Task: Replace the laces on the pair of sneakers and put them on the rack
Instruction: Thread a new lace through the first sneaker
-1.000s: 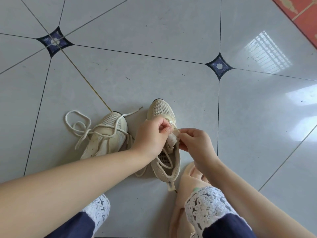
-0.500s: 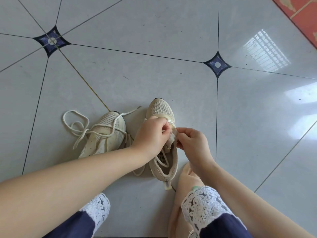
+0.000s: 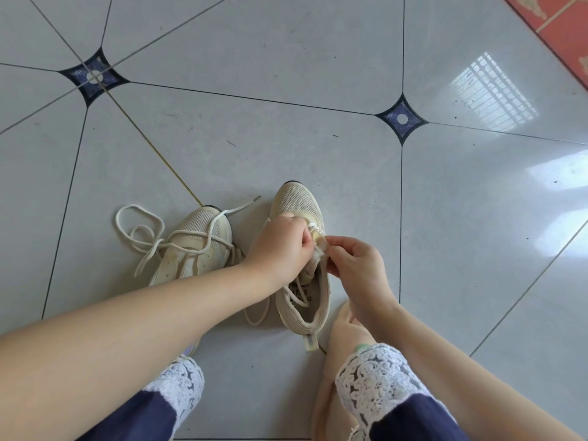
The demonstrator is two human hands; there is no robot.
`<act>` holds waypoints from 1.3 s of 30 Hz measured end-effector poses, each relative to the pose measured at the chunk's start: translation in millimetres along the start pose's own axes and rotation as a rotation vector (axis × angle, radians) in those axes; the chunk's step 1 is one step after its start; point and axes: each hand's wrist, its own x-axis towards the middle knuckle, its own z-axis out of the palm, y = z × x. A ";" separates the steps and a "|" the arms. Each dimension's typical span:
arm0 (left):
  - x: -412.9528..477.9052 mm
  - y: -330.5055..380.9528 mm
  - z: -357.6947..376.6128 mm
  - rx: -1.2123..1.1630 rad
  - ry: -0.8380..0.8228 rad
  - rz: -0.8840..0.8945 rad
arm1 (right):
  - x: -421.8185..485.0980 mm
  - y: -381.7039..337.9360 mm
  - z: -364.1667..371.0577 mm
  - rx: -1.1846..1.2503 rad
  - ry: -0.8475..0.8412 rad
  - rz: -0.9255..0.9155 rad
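Note:
Two beige mesh sneakers stand side by side on the grey tiled floor, toes pointing away from me. The right sneaker (image 3: 297,203) is under both hands. My left hand (image 3: 280,246) curls over its lacing area and pinches the cream lace (image 3: 294,297), which trails into the shoe opening and loops onto the floor. My right hand (image 3: 353,259) pinches the lace end and the eyelet edge at the sneaker's tongue. The left sneaker (image 3: 194,246) sits apart, with its own loose lace (image 3: 140,224) spread over it and onto the floor to the left.
My knees, in dark blue trousers with white lace trim (image 3: 375,377), frame the bottom of the view. A bare foot (image 3: 343,332) rests just behind the right sneaker's heel. Red tiles (image 3: 563,23) border the floor at top right. No rack is in view.
Both hands stay on the right sneaker's lacing with small finger shifts; the fingertips have drawn closer together at the tongue. The left sneaker and its lace have not moved.

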 end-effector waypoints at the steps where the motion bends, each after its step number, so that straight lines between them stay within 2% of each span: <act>1: 0.9 -0.3 0.4 0.011 -0.002 0.005 | -0.2 -0.3 0.0 0.009 -0.007 -0.004; 6: 2.6 -1.9 2.3 -0.016 -0.001 0.036 | -1.6 -2.5 -3.1 0.143 -0.090 0.008; 12: 1.7 -8.0 9.3 -0.131 0.043 -0.065 | -1.0 -4.7 -6.9 0.286 -0.183 0.042; 18: 1.8 -9.6 16.8 -0.075 0.065 -0.042 | 4.7 1.5 -13.8 0.552 -0.270 0.201; 31: 4.4 -9.2 16.9 -0.182 0.049 -0.050 | 22.9 -1.2 -15.7 0.422 -0.383 0.300; 35: 2.1 -11.6 12.3 -0.224 0.044 0.022 | 22.7 -4.6 -11.6 0.306 -0.347 0.240; 39: 0.9 -12.3 9.2 -0.151 0.012 0.129 | 20.5 -3.5 -10.0 0.238 -0.292 0.139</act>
